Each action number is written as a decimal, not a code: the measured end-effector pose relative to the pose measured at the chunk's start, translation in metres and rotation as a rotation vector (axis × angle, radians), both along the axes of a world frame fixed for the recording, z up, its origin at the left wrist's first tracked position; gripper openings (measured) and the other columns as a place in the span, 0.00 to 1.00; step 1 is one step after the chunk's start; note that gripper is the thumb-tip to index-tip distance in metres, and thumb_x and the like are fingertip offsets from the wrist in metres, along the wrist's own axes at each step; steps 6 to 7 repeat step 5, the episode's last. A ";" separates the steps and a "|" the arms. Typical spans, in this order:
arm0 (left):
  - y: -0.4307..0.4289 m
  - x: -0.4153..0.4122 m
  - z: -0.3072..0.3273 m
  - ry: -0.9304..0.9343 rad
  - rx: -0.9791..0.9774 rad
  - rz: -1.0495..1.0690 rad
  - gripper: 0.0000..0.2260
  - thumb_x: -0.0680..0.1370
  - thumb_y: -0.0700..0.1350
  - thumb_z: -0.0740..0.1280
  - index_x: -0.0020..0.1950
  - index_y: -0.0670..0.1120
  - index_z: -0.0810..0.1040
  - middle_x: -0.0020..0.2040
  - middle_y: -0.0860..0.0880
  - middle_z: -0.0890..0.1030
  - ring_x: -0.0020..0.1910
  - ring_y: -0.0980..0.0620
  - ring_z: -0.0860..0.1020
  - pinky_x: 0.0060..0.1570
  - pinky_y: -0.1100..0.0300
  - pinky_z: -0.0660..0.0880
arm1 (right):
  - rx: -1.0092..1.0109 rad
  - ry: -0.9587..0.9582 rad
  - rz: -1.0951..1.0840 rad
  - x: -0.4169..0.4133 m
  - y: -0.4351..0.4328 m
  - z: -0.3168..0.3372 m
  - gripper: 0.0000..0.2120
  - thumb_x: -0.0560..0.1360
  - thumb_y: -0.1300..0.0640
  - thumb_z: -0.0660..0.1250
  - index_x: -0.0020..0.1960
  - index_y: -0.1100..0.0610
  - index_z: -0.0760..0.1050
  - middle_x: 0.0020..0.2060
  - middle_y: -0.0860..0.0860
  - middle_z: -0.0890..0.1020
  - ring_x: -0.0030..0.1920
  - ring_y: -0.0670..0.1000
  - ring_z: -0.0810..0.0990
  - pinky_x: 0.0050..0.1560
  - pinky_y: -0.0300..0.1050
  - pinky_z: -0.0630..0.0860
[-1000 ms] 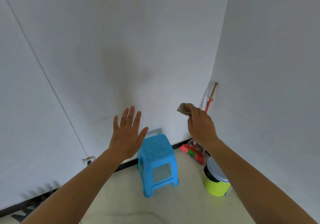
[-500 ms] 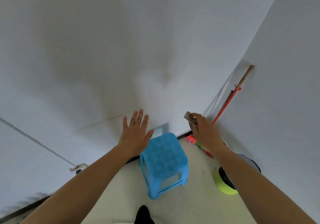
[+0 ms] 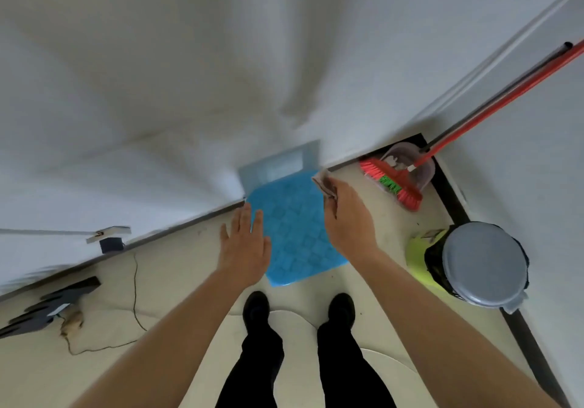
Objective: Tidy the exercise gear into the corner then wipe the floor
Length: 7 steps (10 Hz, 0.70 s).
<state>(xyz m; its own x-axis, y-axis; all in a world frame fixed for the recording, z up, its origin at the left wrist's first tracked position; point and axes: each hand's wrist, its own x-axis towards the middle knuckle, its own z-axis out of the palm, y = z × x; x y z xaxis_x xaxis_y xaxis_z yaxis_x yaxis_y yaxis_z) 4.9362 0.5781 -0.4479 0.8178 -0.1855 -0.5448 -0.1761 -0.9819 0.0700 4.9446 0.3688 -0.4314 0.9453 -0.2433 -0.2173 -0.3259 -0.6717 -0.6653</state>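
Observation:
My right hand (image 3: 346,221) pinches a small brownish cloth (image 3: 325,183) above the right side of a blue plastic stool (image 3: 294,233). The left hand (image 3: 245,246) is flat with straight fingers, over the stool's left edge, holding nothing. The stool stands on the cream floor (image 3: 177,281) against the white wall. A grey flat scale (image 3: 281,164) leans on the wall behind the stool. Both of my feet in black shoes stand just before the stool.
A red broom (image 3: 392,183) and a clear dustpan (image 3: 410,161) sit in the right corner. A yellow-green bin with a grey lid (image 3: 480,262) stands at the right wall. At the left lie dark objects (image 3: 50,306), a thin cable (image 3: 136,297) and a wall socket (image 3: 110,237).
The view has tilted downward from the wall to the floor; my feet now show. Both hands have dropped toward the stool top, the right still holding the cloth.

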 end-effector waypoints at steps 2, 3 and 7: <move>-0.001 -0.023 -0.103 0.114 0.073 -0.016 0.28 0.83 0.50 0.51 0.80 0.46 0.44 0.80 0.45 0.39 0.79 0.45 0.44 0.75 0.42 0.51 | -0.344 0.236 0.559 -0.039 0.022 -0.145 0.27 0.81 0.44 0.58 0.76 0.54 0.63 0.74 0.56 0.67 0.69 0.61 0.69 0.63 0.57 0.68; 0.006 -0.032 -0.134 0.234 0.089 -0.061 0.28 0.83 0.48 0.52 0.80 0.48 0.45 0.80 0.47 0.38 0.79 0.47 0.47 0.75 0.43 0.53 | -0.470 0.297 0.687 -0.060 0.016 -0.185 0.26 0.80 0.43 0.56 0.74 0.52 0.68 0.76 0.57 0.65 0.74 0.61 0.62 0.67 0.60 0.66; 0.014 -0.042 -0.142 0.318 0.065 -0.072 0.26 0.84 0.50 0.49 0.81 0.49 0.46 0.81 0.49 0.39 0.79 0.46 0.50 0.74 0.44 0.56 | -0.394 0.302 0.646 -0.052 0.004 -0.167 0.20 0.82 0.49 0.58 0.73 0.52 0.69 0.72 0.57 0.69 0.69 0.61 0.68 0.64 0.58 0.68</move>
